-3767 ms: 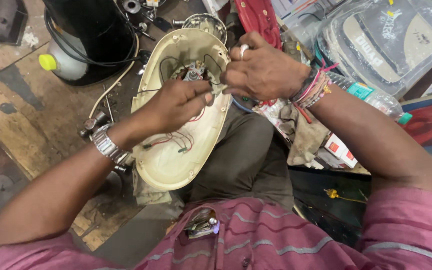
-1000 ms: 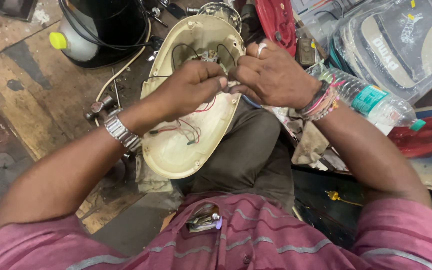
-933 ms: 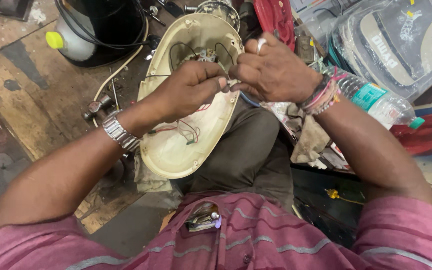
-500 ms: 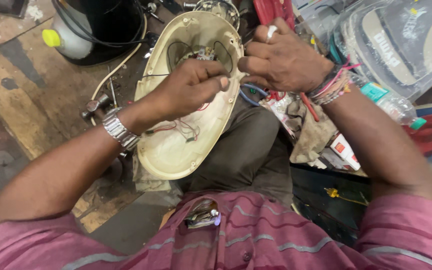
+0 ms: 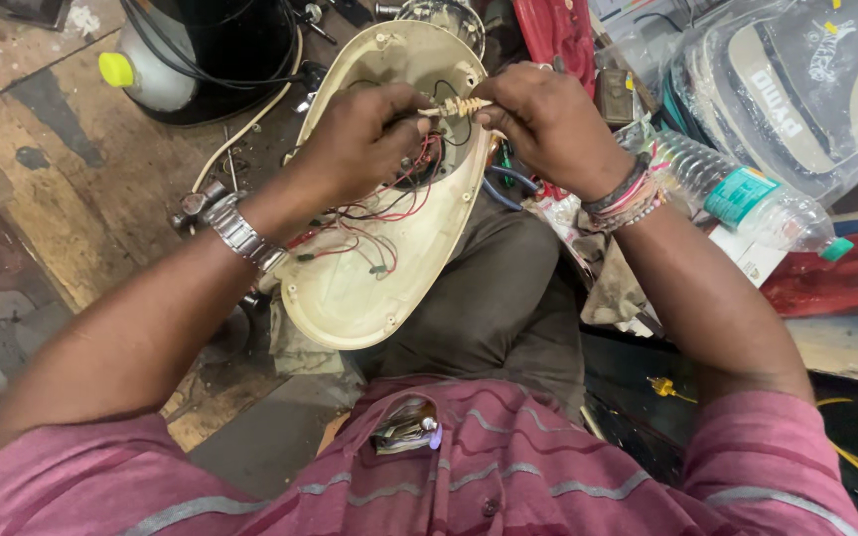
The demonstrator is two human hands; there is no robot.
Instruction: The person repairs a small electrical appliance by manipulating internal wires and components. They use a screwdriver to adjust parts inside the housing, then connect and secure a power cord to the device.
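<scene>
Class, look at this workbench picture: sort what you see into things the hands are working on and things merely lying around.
In use:
left hand
right hand
small ribbed cream part, pinched between both hands
cream oval housing on the lap
red and black wires inside it

Lying about:
plastic water bottle
black appliance
bagged covers

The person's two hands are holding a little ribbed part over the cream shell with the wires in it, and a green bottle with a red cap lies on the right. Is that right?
Not quite. The head view shows the bottle is clear plastic with a teal cap. The rest holds: both hands, left and right, pinch the ribbed part over the cream shell.
</scene>
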